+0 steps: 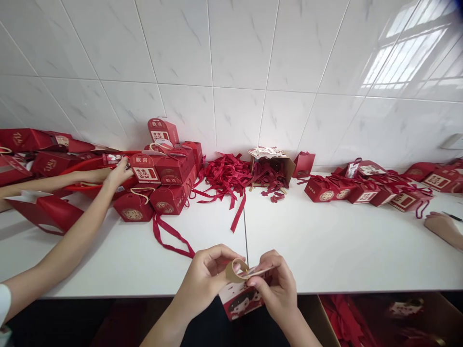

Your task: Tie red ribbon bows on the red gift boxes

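Near the counter (325, 250) edge, the left hand (206, 274) and right hand (277, 289) pinch a small red box (240, 299) by its paper loop (237, 270). It looks light and easily creased, perhaps thin card, so the folded edges seem the safest hold.

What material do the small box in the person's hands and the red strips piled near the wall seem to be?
Small box: likely printed cardboard, matte; its brown flap bends stiffly between left hand and right hand. Red strips: probably satin ribbon; limp, slightly shiny.
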A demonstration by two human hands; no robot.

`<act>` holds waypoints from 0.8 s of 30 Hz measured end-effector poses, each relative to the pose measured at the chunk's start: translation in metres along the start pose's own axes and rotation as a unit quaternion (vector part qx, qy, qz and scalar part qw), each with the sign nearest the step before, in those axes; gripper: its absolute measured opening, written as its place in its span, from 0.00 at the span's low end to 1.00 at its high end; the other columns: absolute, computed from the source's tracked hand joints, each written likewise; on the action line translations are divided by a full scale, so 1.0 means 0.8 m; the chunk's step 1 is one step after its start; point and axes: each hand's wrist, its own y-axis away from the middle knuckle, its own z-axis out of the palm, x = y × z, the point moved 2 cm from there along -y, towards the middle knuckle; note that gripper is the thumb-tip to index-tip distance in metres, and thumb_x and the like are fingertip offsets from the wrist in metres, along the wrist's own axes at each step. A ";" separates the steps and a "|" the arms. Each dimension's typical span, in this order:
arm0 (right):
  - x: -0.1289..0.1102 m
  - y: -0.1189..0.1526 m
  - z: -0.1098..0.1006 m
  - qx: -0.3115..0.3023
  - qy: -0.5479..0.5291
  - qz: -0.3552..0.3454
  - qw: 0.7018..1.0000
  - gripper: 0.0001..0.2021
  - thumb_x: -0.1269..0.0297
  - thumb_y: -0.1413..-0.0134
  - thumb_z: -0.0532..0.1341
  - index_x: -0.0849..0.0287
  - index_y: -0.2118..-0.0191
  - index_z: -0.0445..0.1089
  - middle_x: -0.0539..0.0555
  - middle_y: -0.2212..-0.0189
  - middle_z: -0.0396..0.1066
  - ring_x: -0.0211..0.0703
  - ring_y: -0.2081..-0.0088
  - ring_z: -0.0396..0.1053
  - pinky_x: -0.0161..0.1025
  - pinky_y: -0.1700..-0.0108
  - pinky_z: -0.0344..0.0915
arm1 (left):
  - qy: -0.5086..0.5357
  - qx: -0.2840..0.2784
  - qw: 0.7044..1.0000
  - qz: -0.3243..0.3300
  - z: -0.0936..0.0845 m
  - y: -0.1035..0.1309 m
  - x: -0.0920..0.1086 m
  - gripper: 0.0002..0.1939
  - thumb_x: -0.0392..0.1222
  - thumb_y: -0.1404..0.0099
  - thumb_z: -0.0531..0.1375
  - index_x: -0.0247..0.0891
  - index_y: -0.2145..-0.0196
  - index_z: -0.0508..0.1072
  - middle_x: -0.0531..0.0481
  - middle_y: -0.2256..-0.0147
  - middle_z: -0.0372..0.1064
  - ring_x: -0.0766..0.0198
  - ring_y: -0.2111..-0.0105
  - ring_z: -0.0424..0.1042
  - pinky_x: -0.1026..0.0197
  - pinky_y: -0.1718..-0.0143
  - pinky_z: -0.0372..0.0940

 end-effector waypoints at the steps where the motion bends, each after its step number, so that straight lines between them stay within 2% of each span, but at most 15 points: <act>1: 0.001 0.000 0.000 0.002 -0.001 0.006 1.000 0.11 0.67 0.49 0.66 0.54 0.66 0.62 0.48 0.73 0.60 0.36 0.73 0.60 0.32 0.75 0.59 | 0.003 0.002 1.000 -0.005 0.001 0.001 0.000 0.08 0.42 0.45 0.66 0.34 0.69 0.76 0.47 0.69 0.74 0.62 0.68 0.73 0.64 0.65 0.68; 10: 0.001 0.002 -0.002 0.008 0.009 0.017 1.000 0.11 0.67 0.50 0.66 0.54 0.67 0.61 0.47 0.72 0.59 0.36 0.73 0.59 0.32 0.75 0.58 | -0.022 -0.011 1.000 0.013 0.009 0.000 0.000 0.07 0.42 0.43 0.65 0.35 0.69 0.76 0.50 0.70 0.71 0.66 0.69 0.70 0.65 0.67 0.65; 14: 0.001 0.003 -0.002 0.007 0.004 0.026 1.000 0.10 0.66 0.49 0.65 0.53 0.67 0.61 0.47 0.72 0.59 0.35 0.73 0.59 0.31 0.75 0.58 | -0.059 -0.047 0.997 0.021 0.009 0.001 0.002 0.05 0.40 0.41 0.63 0.36 0.68 0.77 0.50 0.70 0.71 0.66 0.69 0.69 0.65 0.65 0.65; 19: 0.000 0.003 -0.005 0.026 -0.043 0.027 0.998 0.10 0.65 0.49 0.65 0.54 0.67 0.61 0.48 0.72 0.61 0.36 0.72 0.62 0.31 0.74 0.61 | -0.099 -0.099 0.987 0.073 0.006 0.007 -0.006 0.07 0.37 0.41 0.63 0.38 0.62 0.74 0.49 0.65 0.72 0.64 0.65 0.71 0.63 0.61 0.65; 21: 0.002 0.003 -0.005 0.029 -0.075 0.045 0.996 0.11 0.65 0.49 0.65 0.54 0.67 0.60 0.49 0.70 0.63 0.37 0.71 0.65 0.32 0.74 0.63 | -0.087 -0.095 0.989 0.079 0.006 0.008 -0.016 0.07 0.34 0.40 0.60 0.38 0.61 0.74 0.49 0.65 0.73 0.63 0.64 0.72 0.62 0.60 0.67; 24: 0.011 0.004 -0.003 0.011 -0.126 0.101 0.987 0.11 0.65 0.47 0.64 0.54 0.67 0.58 0.51 0.67 0.66 0.39 0.68 0.70 0.33 0.73 0.65 | -0.076 -0.050 0.991 0.099 0.007 0.004 -0.033 0.07 0.33 0.38 0.58 0.38 0.63 0.74 0.48 0.64 0.73 0.61 0.61 0.74 0.61 0.58 0.69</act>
